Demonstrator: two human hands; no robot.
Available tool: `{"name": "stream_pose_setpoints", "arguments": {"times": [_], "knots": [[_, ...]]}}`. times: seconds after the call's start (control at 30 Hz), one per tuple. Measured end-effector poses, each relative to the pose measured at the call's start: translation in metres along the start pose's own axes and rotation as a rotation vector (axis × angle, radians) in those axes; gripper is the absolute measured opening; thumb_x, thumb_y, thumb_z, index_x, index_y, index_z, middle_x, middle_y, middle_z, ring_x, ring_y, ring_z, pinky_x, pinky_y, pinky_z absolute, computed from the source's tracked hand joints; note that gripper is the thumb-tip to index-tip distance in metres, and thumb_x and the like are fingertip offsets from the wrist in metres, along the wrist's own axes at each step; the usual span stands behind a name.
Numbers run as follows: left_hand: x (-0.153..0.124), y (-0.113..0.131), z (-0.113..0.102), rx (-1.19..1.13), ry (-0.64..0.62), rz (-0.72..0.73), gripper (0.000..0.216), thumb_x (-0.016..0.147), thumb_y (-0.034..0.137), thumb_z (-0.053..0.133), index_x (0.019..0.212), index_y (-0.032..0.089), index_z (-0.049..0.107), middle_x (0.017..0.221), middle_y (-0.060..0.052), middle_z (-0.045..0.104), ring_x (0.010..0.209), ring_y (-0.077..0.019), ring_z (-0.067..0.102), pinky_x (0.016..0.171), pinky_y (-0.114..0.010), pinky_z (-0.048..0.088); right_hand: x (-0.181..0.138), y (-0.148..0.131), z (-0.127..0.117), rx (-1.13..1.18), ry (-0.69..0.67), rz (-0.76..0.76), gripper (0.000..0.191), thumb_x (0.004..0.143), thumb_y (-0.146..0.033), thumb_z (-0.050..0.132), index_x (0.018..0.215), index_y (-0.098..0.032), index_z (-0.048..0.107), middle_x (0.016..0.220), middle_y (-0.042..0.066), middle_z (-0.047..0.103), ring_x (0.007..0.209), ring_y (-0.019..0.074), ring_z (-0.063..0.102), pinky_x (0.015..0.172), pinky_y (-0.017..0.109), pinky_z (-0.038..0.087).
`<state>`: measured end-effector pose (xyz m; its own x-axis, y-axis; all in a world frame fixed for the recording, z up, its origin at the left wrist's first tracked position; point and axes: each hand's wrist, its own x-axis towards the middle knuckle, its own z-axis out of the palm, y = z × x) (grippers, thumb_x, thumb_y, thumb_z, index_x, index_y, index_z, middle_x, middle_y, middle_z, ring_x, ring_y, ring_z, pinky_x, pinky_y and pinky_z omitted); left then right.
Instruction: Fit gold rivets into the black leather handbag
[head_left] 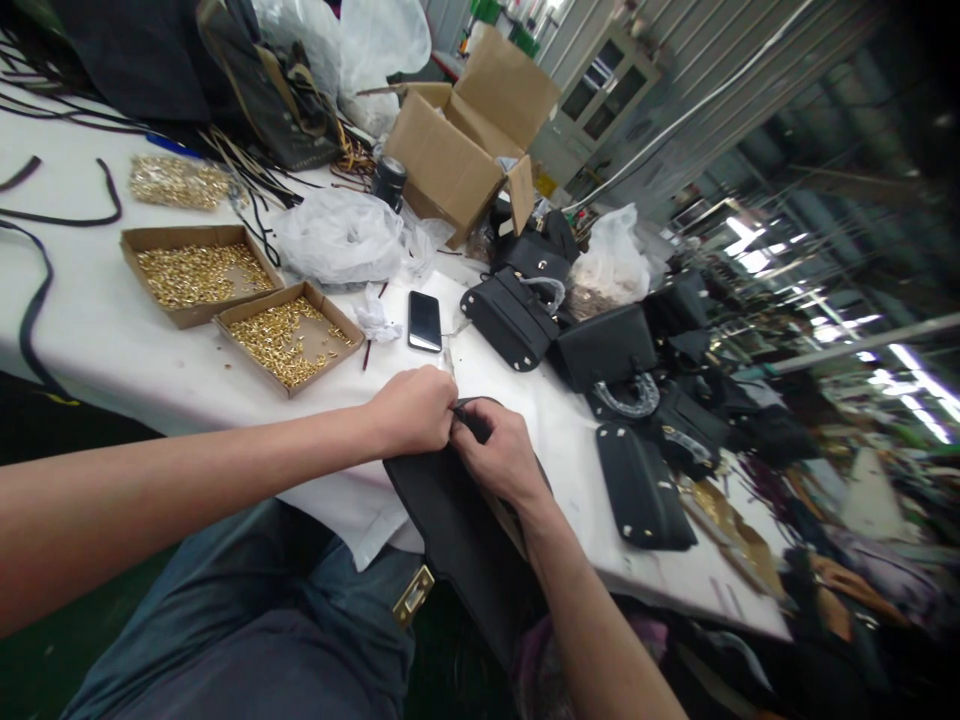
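A black leather-like bag (465, 530) lies tilted over the table's front edge and down towards my lap, with a gold metal clasp (414, 596) at its lower left. My left hand (421, 408) is closed in a fist at the bag's upper end. Whatever sits inside that fist is hidden; something thin and pale shows just above it. My right hand (499, 450) pinches the bag's upper edge between thumb and fingers, right against the left hand. The exact spot where the fingertips meet is too small to make out.
Two shallow cardboard trays (259, 290) of small gold hardware stand at left on the white table (330, 400). Beyond my hands lies a phone (424, 322). Several finished-looking black handbags (645, 490) fill the right side. An open carton (442, 150) and plastic bags (341, 235) stand behind.
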<state>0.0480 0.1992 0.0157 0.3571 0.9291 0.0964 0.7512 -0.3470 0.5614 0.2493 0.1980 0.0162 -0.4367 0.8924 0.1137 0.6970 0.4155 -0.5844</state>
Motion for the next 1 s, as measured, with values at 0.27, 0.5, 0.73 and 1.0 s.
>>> {"name": "stream_pose_setpoints", "arguments": {"times": [0.27, 0.5, 0.73, 1.0], "knots": [[0.0, -0.002, 0.004, -0.033, 0.009, -0.019, 0.018, 0.086, 0.023, 0.064, 0.084, 0.017, 0.081, 0.083, -0.016, 0.077, 0.081, -0.0319, 0.076, 0.067, -0.036, 0.049, 0.0, 0.0, 0.004, -0.028, 0.018, -0.004, 0.012, 0.096, -0.029, 0.068, 0.089, -0.021, 0.075, 0.086, 0.003, 0.076, 0.08, 0.0219, 0.067, 0.075, 0.034, 0.046], [-0.002, -0.003, 0.006, -0.104, 0.024, -0.081, 0.019, 0.088, 0.027, 0.063, 0.088, 0.021, 0.081, 0.088, -0.012, 0.08, 0.084, -0.0292, 0.076, 0.069, -0.034, 0.051, 0.003, -0.002, 0.005, -0.039, 0.017, 0.02, 0.012, 0.095, -0.027, 0.067, 0.087, -0.021, 0.074, 0.086, 0.003, 0.075, 0.081, 0.022, 0.067, 0.075, 0.035, 0.045], [0.001, -0.003, 0.004, -0.149, 0.024, -0.091, 0.017, 0.084, 0.025, 0.065, 0.084, 0.022, 0.082, 0.082, -0.011, 0.078, 0.08, -0.0295, 0.074, 0.065, -0.035, 0.048, -0.001, -0.01, -0.007, 0.136, -0.112, 0.136, 0.014, 0.089, -0.025, 0.069, 0.1, -0.02, 0.079, 0.095, 0.003, 0.079, 0.088, 0.023, 0.072, 0.079, 0.033, 0.052], [0.007, -0.005, 0.005, -0.221, 0.002, -0.073, 0.018, 0.082, 0.023, 0.069, 0.086, 0.019, 0.085, 0.082, -0.011, 0.079, 0.074, -0.0261, 0.071, 0.067, -0.034, 0.05, -0.009, 0.001, -0.02, 0.427, -0.194, 0.296, 0.03, 0.101, -0.036, 0.066, 0.119, -0.024, 0.085, 0.116, 0.005, 0.083, 0.118, 0.0309, 0.073, 0.103, 0.041, 0.056]]}}
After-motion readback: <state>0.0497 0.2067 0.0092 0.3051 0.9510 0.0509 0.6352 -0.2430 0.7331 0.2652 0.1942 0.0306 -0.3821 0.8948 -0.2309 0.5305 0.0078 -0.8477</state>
